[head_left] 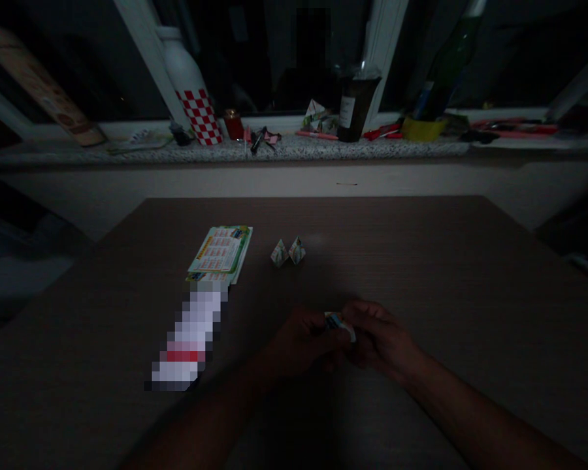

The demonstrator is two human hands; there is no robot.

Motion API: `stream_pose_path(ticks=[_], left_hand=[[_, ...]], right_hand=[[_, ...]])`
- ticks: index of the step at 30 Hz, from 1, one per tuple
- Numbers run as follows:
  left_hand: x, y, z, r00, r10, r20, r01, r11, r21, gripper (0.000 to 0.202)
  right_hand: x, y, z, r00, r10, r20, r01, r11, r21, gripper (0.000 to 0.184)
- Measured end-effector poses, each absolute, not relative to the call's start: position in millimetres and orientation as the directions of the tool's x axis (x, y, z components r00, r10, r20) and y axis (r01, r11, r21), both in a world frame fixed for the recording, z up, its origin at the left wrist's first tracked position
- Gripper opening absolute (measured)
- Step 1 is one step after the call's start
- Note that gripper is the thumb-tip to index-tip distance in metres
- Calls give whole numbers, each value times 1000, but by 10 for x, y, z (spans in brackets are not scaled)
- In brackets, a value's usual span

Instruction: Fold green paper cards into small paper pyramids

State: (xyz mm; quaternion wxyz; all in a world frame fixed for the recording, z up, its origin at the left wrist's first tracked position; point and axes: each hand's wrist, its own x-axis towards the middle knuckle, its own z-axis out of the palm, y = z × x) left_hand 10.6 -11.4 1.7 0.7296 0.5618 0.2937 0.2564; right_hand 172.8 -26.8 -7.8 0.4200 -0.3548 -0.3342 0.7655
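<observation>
White with a red band, a pixelated item lies at left on the wood-grain table, with a stack of green-edged printed sheets by its far end. Rightward, two small folded-paper pieces sit side by side; nearer, the left hand has its fingers closed on a small printed paper, whose right side the right hand pinches.

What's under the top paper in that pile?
Under the top sheet, another printed sheet pokes out at the near edge. The rest is covered, so I can't tell what else lies there.
</observation>
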Motion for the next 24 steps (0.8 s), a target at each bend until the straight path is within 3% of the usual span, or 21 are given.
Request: stream_pose_path(ticks=[6,13,20,24], left_hand=[[70,-100,5,705,688,-172,20,223,975,37],[82,-110,-5,689,707,-160,-12,232,973,39],[121,-52,-61,513,844,-157,-115,249,962,37],[113,-73,-58,478,871,-118,-15,142,990,38]], right_hand=[[1748,-276,-70,-305,941,-146,-220,-219,-951,41],[1730,-280,-89,-316,932,-176,-262,-264,-928,39],[1740,-268,-158,-197,978,-68,-215,-111,-970,39],[1757,-282,-184,-243,969,-37,-143,-74,-987,41]])
